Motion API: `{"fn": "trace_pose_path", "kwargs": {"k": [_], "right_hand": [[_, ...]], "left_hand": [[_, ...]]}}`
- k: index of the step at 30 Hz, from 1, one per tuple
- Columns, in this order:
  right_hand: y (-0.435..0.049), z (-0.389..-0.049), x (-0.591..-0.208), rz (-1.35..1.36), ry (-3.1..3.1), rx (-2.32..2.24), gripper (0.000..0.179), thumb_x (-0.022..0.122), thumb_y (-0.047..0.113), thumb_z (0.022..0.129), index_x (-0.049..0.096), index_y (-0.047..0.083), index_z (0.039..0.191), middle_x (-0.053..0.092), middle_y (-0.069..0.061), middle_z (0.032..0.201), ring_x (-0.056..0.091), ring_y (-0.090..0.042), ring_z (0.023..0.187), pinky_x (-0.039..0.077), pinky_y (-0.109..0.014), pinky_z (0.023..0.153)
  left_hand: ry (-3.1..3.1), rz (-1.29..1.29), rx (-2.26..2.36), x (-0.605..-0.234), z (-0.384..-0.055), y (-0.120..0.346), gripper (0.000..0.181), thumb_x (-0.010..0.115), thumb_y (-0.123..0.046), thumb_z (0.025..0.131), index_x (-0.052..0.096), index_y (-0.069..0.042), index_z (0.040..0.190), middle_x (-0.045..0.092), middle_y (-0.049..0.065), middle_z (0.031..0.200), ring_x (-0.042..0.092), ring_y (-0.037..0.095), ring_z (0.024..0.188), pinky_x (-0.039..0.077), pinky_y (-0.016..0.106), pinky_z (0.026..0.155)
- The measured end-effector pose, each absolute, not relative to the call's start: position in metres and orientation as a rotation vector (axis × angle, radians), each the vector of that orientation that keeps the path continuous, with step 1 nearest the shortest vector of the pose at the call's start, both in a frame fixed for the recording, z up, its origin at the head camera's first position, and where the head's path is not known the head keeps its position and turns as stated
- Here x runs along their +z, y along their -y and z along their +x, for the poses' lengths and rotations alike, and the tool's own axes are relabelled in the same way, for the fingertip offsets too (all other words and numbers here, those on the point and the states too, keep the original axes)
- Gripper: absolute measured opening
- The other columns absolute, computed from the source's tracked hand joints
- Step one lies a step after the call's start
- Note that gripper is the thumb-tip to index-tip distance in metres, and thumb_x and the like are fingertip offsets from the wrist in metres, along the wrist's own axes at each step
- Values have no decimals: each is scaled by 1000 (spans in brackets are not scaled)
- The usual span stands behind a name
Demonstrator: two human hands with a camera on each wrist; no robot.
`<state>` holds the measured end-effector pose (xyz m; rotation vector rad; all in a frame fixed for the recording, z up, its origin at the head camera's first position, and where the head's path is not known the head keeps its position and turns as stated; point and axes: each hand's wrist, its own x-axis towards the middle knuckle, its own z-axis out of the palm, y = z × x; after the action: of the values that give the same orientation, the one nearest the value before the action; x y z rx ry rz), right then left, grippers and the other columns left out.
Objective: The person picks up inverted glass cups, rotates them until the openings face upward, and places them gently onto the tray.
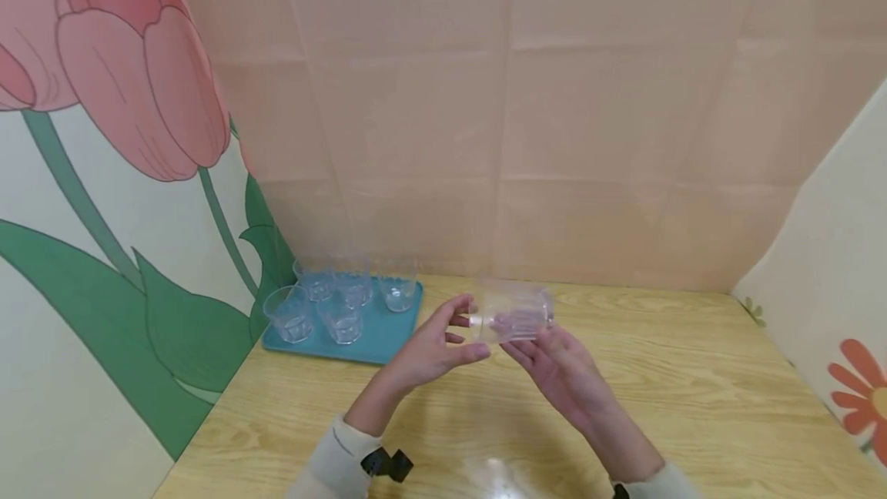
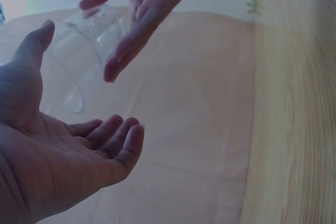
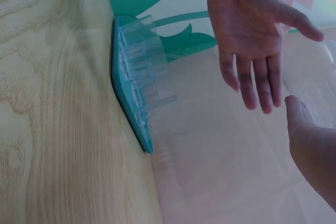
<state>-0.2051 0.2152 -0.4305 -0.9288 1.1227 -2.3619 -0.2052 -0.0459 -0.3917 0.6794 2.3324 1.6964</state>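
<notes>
A clear plastic cup (image 1: pixel 516 314) is held on its side above the table, its mouth facing left. My right hand (image 1: pixel 564 372) grips it near the base, thumb on one side and fingers on the other in the left wrist view. At the cup's mouth is my left hand (image 1: pixel 431 349), palm turned toward it, fingers spread and slightly bent. In the left wrist view, the left thumb is close to the cup's rim (image 2: pixel 79 90); whether it touches I cannot tell. The right wrist view shows the left palm (image 3: pixel 249 35) with nothing in it.
A blue tray (image 1: pixel 388 341) lies at the table's back left, with several clear cups (image 1: pixel 343 322) standing upright on it. The wooden table (image 1: pixel 693 376) meets a pink backdrop (image 1: pixel 589 137) behind. A wall with tulip pictures (image 1: pixel 138 75) borders the left side.
</notes>
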Motion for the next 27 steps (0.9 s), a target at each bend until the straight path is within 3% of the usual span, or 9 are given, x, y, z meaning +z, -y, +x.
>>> {"fn": "trace_pose_path", "kwargs": {"k": [5,9,14,22,27], "right_hand": [[-185,-202,-436,-951,-1145,-2472,52,44,14,109,28,-3,155,48,-14,152,51,-23,137,43,-33,111],[-179,-195,-428,-855,-1345,-2411,62,44,13,109,11,-10,157,44,-13,155,48,-23,140,38,-38,115],[-170,-198,-431,-804,-1431,-2404,64,45,9,108,8,-15,155,43,-15,154,49,-21,139,37,-37,115],[-156,-204,-431,-718,-1532,-2293,66,49,14,108,12,-9,157,25,-29,161,49,-19,138,38,-39,114],[-151,-211,-436,-658,-1578,-2228,67,52,17,107,14,-6,158,24,-30,160,49,-21,138,38,-42,114]], "left_hand": [[-2322,657,1723,-393,-206,47,91,77,-50,87,32,-11,156,48,11,145,53,30,122,52,41,94],[-2290,616,1813,-394,-206,48,86,79,-43,87,37,-5,152,51,15,135,55,27,113,53,38,91],[-2276,546,1879,-398,-209,54,83,79,-40,87,39,-2,149,51,16,124,56,24,101,54,35,80],[-2381,464,1871,-394,-213,72,82,82,-40,83,44,-7,147,51,11,118,51,22,99,50,33,77],[-2438,424,1882,-393,-215,84,73,84,-38,81,50,-13,142,52,10,116,51,24,103,49,37,84]]}}
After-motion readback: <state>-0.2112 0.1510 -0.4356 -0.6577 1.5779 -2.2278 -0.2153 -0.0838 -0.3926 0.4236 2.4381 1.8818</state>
